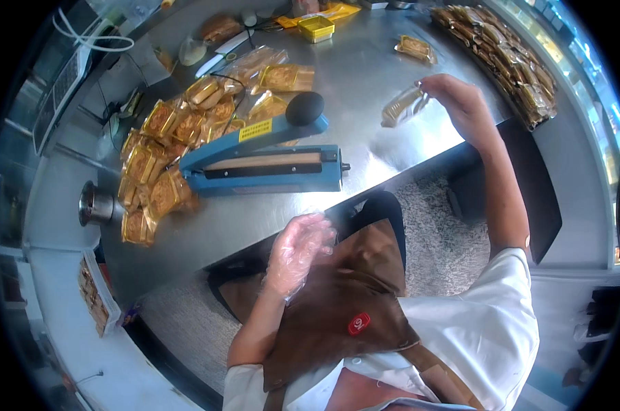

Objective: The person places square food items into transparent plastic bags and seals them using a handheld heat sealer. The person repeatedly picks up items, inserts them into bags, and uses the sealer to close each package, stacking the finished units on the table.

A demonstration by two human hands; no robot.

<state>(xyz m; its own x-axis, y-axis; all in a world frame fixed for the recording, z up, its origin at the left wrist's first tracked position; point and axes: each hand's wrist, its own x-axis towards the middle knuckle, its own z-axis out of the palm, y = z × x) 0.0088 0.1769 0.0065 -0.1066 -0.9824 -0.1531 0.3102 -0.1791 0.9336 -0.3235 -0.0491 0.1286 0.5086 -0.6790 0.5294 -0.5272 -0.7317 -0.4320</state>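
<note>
My right hand (458, 98) reaches out over the steel table (365, 82) and holds a small pastry in a clear wrapper (404, 106) just above the tabletop. My left hand (297, 248), in a thin clear plastic glove, hovers open near the table's front edge, above my brown apron, holding nothing. A blue heat sealer (265, 159) with a black knob lies on the table between the hands and a pile of wrapped pastries (173, 147) in gold trays on the left.
A long row of wrapped pastries (503, 51) lines the table's right edge. One wrapped pastry (415, 48) lies alone at the back. A yellow tray (315, 27) and a white scoop sit at the far side. A metal cup (96, 204) stands at the left.
</note>
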